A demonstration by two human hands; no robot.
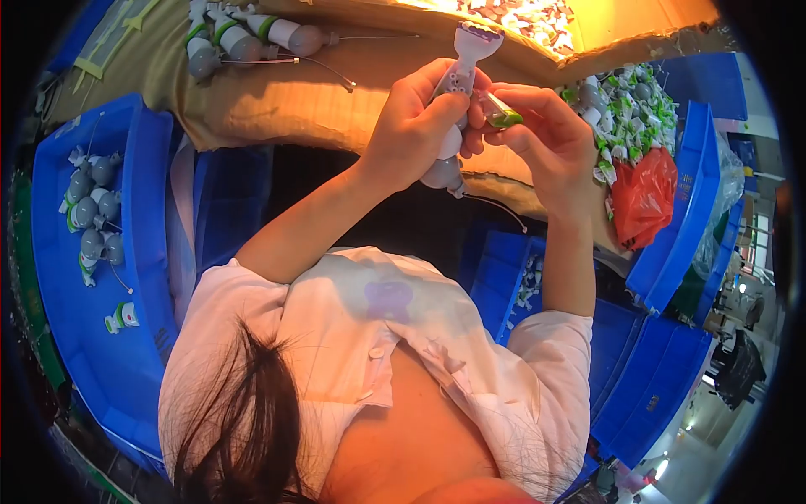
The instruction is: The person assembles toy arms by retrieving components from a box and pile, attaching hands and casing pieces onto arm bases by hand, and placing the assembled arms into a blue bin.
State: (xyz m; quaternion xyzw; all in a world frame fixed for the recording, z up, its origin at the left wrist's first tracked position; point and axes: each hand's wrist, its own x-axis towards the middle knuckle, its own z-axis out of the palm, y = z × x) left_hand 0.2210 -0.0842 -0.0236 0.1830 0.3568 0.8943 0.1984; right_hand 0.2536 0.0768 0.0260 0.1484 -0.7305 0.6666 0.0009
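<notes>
My left hand is closed around a white-and-grey plastic unit. Its white flared end points up and away from me, and a round grey end with a thin wire hangs below the fingers. Just to the right, my right hand pinches a small green-and-white plastic part between thumb and fingers, close beside the unit. Whether the two pieces touch is hidden by the fingers.
Several similar units with wires lie on the cardboard-covered bench. A blue bin at left holds more. At right are a heap of green-and-white parts, a red plastic bag and blue bins. A lit cardboard box stands ahead.
</notes>
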